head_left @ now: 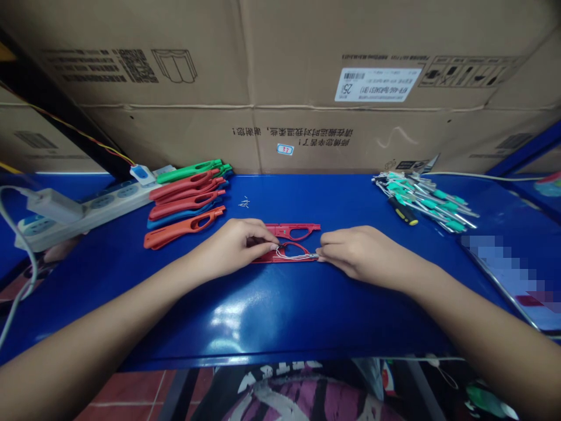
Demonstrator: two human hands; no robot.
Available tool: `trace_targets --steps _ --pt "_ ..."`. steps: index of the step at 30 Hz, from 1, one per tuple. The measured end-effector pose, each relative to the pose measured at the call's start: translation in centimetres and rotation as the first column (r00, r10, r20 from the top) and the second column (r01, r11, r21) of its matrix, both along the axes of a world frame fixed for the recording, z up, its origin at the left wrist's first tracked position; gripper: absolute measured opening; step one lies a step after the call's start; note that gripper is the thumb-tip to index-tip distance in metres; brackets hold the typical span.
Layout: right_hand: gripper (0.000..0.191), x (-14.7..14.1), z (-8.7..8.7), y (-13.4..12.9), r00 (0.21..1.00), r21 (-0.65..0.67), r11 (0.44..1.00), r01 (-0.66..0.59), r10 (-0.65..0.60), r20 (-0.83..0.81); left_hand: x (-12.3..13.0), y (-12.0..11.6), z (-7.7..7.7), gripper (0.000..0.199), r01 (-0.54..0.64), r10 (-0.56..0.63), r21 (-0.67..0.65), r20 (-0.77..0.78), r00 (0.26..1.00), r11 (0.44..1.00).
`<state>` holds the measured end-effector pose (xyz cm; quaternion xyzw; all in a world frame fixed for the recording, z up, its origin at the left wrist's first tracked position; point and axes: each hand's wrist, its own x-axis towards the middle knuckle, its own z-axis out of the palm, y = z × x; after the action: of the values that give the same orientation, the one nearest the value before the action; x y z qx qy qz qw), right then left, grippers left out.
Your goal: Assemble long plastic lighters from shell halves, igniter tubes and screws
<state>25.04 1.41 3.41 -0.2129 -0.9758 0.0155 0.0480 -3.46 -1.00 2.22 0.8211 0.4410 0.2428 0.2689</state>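
Two red plastic handle halves lie open side up in front of me. The nearer half [284,259] has an oval opening, with thin white wires [291,256] running across it. My left hand [245,241] pinches at its left part, by the wire ends and a small dark piece; the fingers partly hide what they hold. At the right end my right hand [359,252] is closed around a thin metal rod [314,255] that meets the wires; most of the rod is hidden. The farther half [298,230] lies just behind, partly covered by my left fingers.
Several red, orange, blue and green handles [186,202] lie at left beside a power strip [105,202]. Small screws [244,202] lie behind my left hand. At right are metal rods with turquoise parts [427,199], a black-yellow screwdriver [403,211] and a tablet-like device [517,280]. Cardboard [280,70] stands behind.
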Motion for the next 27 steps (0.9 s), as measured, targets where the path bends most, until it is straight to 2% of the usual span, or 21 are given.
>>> trace_targets --steps 13,20,27 --pt "0.03 -0.2 0.5 -0.2 0.997 0.005 0.999 0.032 -0.032 0.068 0.2 0.0 -0.1 0.021 -0.014 0.014 -0.037 0.003 1.0 0.999" --pt "0.027 -0.3 0.9 -0.4 0.99 -0.029 0.997 0.076 -0.072 0.119 0.5 -0.3 0.5 0.021 -0.012 0.011 -0.035 -0.024 1.0 0.999" --pt "0.026 -0.1 0.7 -0.2 0.994 -0.071 0.994 0.082 -0.077 0.073 0.4 -0.8 1.1 0.022 0.03 -0.031 -0.015 -0.084 0.996 0.999"
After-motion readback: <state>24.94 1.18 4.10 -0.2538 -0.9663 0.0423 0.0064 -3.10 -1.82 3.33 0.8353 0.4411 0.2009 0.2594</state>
